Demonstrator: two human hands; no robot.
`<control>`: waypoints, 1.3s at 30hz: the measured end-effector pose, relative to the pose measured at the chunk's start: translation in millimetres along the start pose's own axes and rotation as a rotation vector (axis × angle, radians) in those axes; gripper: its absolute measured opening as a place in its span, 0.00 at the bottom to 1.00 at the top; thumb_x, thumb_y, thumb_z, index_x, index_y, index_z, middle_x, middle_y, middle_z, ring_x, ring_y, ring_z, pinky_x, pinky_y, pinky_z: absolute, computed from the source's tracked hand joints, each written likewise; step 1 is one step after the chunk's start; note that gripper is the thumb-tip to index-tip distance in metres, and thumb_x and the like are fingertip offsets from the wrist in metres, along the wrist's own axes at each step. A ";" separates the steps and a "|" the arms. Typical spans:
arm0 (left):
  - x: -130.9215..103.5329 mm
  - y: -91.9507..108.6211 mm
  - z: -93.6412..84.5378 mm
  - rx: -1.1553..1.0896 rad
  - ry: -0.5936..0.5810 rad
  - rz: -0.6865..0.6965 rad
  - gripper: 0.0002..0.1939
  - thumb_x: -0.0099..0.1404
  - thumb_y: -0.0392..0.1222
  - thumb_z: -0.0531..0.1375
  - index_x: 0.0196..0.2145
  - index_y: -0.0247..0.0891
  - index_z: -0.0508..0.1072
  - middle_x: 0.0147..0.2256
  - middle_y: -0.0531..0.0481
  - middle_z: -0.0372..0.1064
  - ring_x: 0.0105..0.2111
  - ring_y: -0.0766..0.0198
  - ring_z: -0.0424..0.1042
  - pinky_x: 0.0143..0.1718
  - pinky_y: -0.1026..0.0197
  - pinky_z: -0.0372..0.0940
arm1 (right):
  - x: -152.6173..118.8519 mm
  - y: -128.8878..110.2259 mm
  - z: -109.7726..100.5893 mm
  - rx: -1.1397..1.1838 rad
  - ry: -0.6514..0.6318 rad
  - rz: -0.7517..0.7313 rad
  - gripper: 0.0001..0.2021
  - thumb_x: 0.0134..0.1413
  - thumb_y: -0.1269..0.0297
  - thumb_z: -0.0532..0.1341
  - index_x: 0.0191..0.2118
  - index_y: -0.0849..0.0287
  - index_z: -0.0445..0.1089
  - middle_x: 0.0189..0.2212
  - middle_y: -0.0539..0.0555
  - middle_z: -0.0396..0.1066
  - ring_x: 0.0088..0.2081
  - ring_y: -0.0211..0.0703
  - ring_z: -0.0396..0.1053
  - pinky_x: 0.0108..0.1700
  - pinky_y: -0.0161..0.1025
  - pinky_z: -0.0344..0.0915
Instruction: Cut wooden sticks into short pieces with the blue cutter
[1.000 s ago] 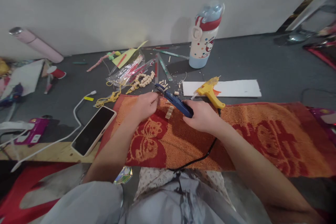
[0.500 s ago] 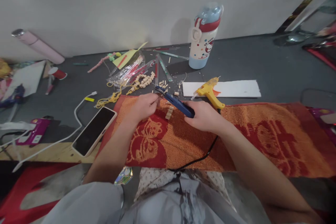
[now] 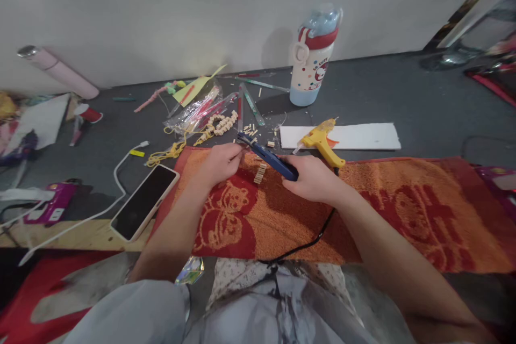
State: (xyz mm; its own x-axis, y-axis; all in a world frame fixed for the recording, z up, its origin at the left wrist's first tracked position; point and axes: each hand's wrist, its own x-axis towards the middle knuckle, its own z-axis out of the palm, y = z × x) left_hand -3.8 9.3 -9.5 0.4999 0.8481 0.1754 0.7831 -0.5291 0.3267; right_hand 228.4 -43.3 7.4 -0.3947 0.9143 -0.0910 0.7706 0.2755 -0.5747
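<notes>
My right hand [image 3: 312,178] is wrapped round a long blue hand tool [image 3: 274,160], its dark tip pointing up and left over the towel's back edge; its exact kind is unclear. Close beside that tip, my left hand [image 3: 223,162] is closed in a pinch, and what it holds is too small to make out. Below the tool a row of small wooden pieces [image 3: 260,173] lies on the orange and red towel [image 3: 298,220]. More cut wooden bits [image 3: 250,129] are scattered just behind the tip.
A yellow glue gun [image 3: 322,142] rests across a white board [image 3: 368,136], its black cord running over the towel. Behind stands a blue and white bottle [image 3: 312,64]. At left are a phone [image 3: 145,201], a white cable [image 3: 116,174], yellow string [image 3: 167,151] and plastic-wrapped sticks [image 3: 199,110].
Almost nothing differs. Both hands and the blue tool hold nearly the same place.
</notes>
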 end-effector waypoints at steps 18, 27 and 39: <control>-1.7 8.4 -1.3 -0.282 0.121 -0.066 0.15 0.61 0.37 0.49 0.20 0.36 0.68 0.20 0.52 0.68 0.21 0.68 0.66 0.26 0.66 0.58 | -0.5 3.9 11.5 -0.017 0.109 -0.094 0.32 0.45 0.65 0.55 0.58 0.72 0.56 0.49 0.70 0.66 0.49 0.58 0.66 0.48 0.49 0.61; -2.1 10.4 -3.9 -0.236 0.156 -0.053 0.13 0.60 0.35 0.49 0.21 0.36 0.69 0.21 0.53 0.70 0.21 0.69 0.66 0.26 0.67 0.59 | 1.1 3.5 10.1 -0.063 0.144 -0.081 0.26 0.50 0.63 0.55 0.55 0.69 0.60 0.44 0.65 0.70 0.42 0.52 0.69 0.42 0.43 0.62; -0.6 8.5 -3.9 -0.117 0.169 -0.026 0.14 0.60 0.37 0.51 0.19 0.36 0.68 0.20 0.49 0.68 0.22 0.67 0.66 0.26 0.66 0.58 | -0.9 -1.7 7.5 -0.043 0.098 -0.022 0.08 0.45 0.68 0.56 0.34 0.60 0.66 0.29 0.55 0.71 0.29 0.43 0.66 0.31 0.37 0.55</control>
State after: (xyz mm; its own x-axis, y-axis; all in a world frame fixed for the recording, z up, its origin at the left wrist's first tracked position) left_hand 1.2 4.4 -3.3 0.4029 0.8591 0.3156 0.7421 -0.5085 0.4367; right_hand 223.8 -46.8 2.4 -0.3624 0.9320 0.0024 0.7839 0.3062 -0.5401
